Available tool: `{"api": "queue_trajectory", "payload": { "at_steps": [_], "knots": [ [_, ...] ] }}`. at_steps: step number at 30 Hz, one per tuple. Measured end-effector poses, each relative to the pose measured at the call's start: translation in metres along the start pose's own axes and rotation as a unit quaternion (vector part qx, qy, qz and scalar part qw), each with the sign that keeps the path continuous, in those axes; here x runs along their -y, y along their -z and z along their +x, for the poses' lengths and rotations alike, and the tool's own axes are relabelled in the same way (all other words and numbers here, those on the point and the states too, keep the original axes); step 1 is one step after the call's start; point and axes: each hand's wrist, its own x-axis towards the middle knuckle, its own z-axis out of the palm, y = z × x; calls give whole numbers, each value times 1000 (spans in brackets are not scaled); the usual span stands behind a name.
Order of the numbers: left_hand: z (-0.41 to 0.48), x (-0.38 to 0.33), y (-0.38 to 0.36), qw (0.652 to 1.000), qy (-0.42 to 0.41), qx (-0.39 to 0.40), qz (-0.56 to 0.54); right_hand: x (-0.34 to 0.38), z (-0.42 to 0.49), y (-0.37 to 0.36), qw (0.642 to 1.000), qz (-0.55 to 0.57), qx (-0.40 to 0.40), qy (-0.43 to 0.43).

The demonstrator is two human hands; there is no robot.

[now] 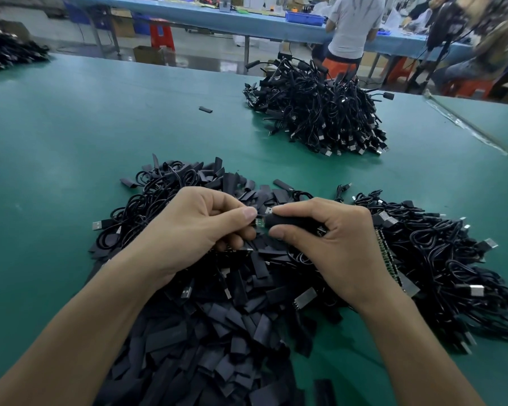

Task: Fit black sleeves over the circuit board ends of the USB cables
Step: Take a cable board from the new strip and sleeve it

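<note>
My left hand pinches the green circuit board end of a USB cable between thumb and fingers. My right hand grips a black sleeve between thumb and forefinger, its open mouth right at the board's edge. Both hands hover over a heap of loose black sleeves on the green table. Most of the board is hidden by my fingers and the sleeve.
A pile of unsleeved USB cables lies at my right, some with green boards showing. A second cable heap sits farther back. One stray sleeve lies alone. A person in a white shirt sits at the blue bench behind.
</note>
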Motion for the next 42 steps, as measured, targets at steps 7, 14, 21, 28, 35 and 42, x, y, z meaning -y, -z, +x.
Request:
{"api": "queue_trajectory", "payload": {
  "at_steps": [7,14,21,28,35,42],
  "knots": [
    [-2,-1,1,998,9,12,-61,-1,-1,-4,999,-20,-3,35],
    [-4,-4,3,995,7,33,-93,-1,-1,-3,999,-11,-6,52],
    [-2,-2,3,996,5,31,-88,-2,0,-2,998,-10,-5,60],
    [-4,-4,5,992,-9,48,-112,-3,0,-1,997,-18,11,76],
    [-4,-3,6,991,2,45,-123,-2,0,-2,996,-8,7,84],
    [-3,-1,10,996,-14,56,-61,-1,0,-3,996,-18,31,79]
  ]
}}
